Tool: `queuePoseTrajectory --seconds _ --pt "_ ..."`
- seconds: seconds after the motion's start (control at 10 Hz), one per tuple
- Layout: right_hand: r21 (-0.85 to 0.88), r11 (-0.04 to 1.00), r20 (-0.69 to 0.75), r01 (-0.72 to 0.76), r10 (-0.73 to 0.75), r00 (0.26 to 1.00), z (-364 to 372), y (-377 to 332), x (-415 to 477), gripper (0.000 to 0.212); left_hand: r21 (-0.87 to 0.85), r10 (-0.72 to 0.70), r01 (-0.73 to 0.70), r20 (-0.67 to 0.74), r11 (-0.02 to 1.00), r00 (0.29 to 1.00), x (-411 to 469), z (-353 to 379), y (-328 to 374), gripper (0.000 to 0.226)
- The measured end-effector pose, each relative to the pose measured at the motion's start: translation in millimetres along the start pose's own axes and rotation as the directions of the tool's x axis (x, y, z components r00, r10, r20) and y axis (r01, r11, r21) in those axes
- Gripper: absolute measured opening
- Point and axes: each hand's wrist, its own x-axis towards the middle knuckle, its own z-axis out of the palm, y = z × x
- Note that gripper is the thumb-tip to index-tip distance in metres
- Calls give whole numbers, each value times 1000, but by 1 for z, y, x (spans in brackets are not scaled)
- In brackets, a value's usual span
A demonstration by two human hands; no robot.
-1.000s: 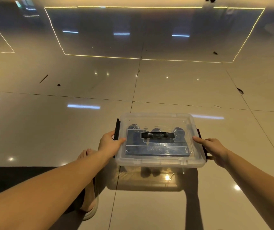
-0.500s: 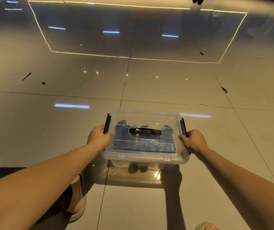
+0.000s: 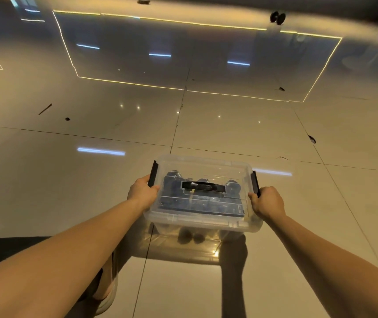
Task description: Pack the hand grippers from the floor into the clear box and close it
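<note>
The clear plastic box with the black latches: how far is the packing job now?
Done: dark blue hand grippers lie inside the clear plastic box, and its lid with the black carry handle is on. In hand: the left hand and right hand grip the black side latches. Left: whether both latches are fully snapped cannot be told.

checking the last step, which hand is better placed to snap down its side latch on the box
Neither has a clear edge. The left hand grips the left black latch and the right hand grips the right black latch of the clear box, so each could press its own side.
</note>
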Motion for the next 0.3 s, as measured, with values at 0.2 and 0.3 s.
queuePoseTrajectory --seconds 0.2,0.3 --pt "-100 994 205 40 -18 979 -35 -29 -22 22 50 -98 94 75 994 992 -29 -13 7 49" --pt "-158 977 266 143 -97 959 -57 -68 -35 14 75 -77 71 86 995 993 -52 -33 27 51"
